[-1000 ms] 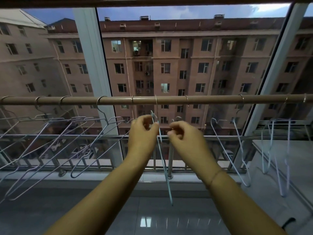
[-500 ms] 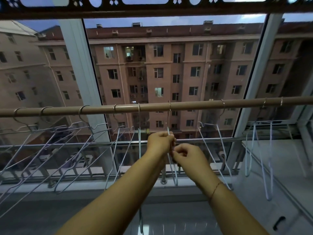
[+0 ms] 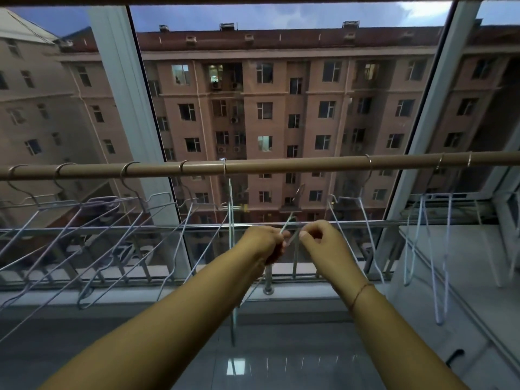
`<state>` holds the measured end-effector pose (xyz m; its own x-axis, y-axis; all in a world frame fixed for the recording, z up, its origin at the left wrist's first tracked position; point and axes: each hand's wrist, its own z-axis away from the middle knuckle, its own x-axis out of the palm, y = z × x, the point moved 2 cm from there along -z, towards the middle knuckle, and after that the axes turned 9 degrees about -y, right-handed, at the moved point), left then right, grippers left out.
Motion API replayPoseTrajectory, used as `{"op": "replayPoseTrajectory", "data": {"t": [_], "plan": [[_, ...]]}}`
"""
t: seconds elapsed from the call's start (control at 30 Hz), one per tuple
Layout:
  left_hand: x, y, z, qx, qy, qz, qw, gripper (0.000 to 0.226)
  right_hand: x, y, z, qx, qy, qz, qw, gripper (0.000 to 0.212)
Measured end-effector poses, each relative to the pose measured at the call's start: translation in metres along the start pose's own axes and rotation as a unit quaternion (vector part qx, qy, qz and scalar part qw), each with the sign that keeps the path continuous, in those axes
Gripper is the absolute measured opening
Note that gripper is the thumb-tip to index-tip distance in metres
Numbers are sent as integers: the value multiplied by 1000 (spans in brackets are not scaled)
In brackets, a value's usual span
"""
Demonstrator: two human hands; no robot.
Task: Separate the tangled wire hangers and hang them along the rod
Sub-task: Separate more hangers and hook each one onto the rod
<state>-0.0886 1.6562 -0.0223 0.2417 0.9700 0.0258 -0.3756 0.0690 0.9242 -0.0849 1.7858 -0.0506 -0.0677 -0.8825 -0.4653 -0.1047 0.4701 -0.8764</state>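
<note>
A brown rod (image 3: 295, 164) runs across the window. Several pale wire hangers (image 3: 92, 215) hang from it on the left, one thin hanger (image 3: 231, 220) hangs edge-on near the middle, and more hang at the right (image 3: 351, 218) and far right (image 3: 439, 249). Below the rod, my left hand (image 3: 264, 242) and my right hand (image 3: 320, 239) both pinch a wire hanger (image 3: 291, 220) between them. Its hook points up, off the rod. Most of that hanger is hidden behind my hands and arms.
A metal railing (image 3: 140, 228) runs behind the hangers at hand height. White window frames (image 3: 121, 94) stand left and right. A white ledge (image 3: 464, 263) lies at the right, and a glossy tiled floor (image 3: 267, 361) below. An apartment building fills the glass.
Both hands dropped lower below the rod and moved right, still pinching the hanger. The hanger hooked near the middle of the rod half a second ago is now off it, hook free.
</note>
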Motion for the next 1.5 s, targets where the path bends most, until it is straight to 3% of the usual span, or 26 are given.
{"op": "replayPoseTrajectory", "data": {"t": [0.13,0.2,0.4,0.53,0.63,0.7,0.8,0.87,1.1,1.37,1.5], "plan": [[-6,-21,7,1,-60,-84,995,26,-9,15,4,-14,-32,130,991,42],[-10,-30,9,6,-70,-128,989,27,-12,19,12,-32,-53,190,980,47],[-21,-50,11,14,-40,-185,982,28,-24,23,34,-24,-140,231,963,9],[-19,-52,12,64,49,-156,984,15,-29,13,52,-8,-163,110,980,16],[-12,-46,21,128,139,-147,971,28,-32,-2,68,-15,-117,-4,993,16],[-4,-40,28,171,112,-110,973,24,-31,-14,76,-33,-88,-33,995,16],[11,-24,43,195,-27,-64,978,14,-26,-34,80,-61,-51,-16,997,18],[14,-10,48,208,-58,-43,975,15,-20,-47,76,-66,-29,-13,997,20],[-9,23,43,207,-3,12,978,17,8,-78,45,-59,-38,-55,996,26],[-34,16,38,161,16,31,986,21,41,-77,24,-18,-67,-49,996,26],[-40,6,31,159,35,-58,985,20,44,-67,28,-18,-72,-12,997,24]]}}
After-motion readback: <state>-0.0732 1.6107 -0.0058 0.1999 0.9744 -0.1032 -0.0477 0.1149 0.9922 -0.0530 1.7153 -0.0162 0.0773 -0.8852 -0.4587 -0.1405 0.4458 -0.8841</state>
